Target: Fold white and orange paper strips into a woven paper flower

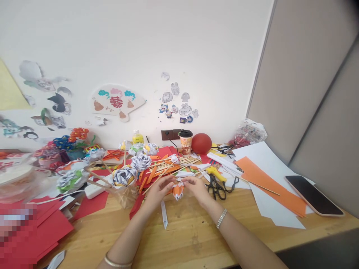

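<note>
Both hands meet over the wooden table (190, 235), pinching a small folded paper piece (178, 190) patterned in orange and white. My left hand (158, 190) grips its left side with curled fingers. My right hand (198, 188) holds the right side, fingertips pressed together at its top; a bracelet sits on that wrist. A folded white paper strip (164, 214) lies on the table just below the hands. Behind them lies a heap of wooden sticks and orange paper strips (165, 168).
Black scissors (216, 186) lie right of the hands, with orange paper (269, 185) on white sheets and a phone (312, 194) further right. Paper roses (125, 175), a cup (185, 142) and a red ball (201, 143) stand behind. Red paper sheets (47, 228) cover the left.
</note>
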{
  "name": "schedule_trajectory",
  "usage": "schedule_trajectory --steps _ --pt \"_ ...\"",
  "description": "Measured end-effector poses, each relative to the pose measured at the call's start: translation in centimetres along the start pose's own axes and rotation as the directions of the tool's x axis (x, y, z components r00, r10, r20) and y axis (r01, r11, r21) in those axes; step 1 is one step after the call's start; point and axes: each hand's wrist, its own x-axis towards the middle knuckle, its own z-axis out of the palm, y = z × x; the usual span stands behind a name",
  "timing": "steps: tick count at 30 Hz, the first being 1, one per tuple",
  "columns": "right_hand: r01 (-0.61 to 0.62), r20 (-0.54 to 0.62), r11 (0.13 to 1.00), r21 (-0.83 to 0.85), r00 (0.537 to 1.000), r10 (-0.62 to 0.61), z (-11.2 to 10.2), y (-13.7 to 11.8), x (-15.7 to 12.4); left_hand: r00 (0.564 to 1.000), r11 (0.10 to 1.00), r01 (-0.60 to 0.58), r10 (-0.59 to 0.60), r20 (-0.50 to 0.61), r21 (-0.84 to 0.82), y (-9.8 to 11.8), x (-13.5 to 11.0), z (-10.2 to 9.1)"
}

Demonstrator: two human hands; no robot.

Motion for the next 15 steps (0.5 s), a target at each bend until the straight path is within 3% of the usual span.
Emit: schedule_trajectory --steps 5,10,15 --pt "-0.117 0.042 0.942 0.315 0.993 0.109 0.0 0.1 -0.2 0.998 0.992 -0.057 0.054 0.038 0.111 0.5 -0.2 -0.2" --pt "-0.189 0.120 0.946 0.263 0.979 0.162 0.4 -0.7 -0.8 0.995 0.988 -0.070 0.060 0.080 0.135 0.0 -0.1 0.7" --pt "-0.188 0.112 0.944 0.273 0.980 0.163 0.5 -1.0 -0.9 0.998 0.990 -0.048 0.053 -0.035 0.136 0.1 -0.4 1.1"
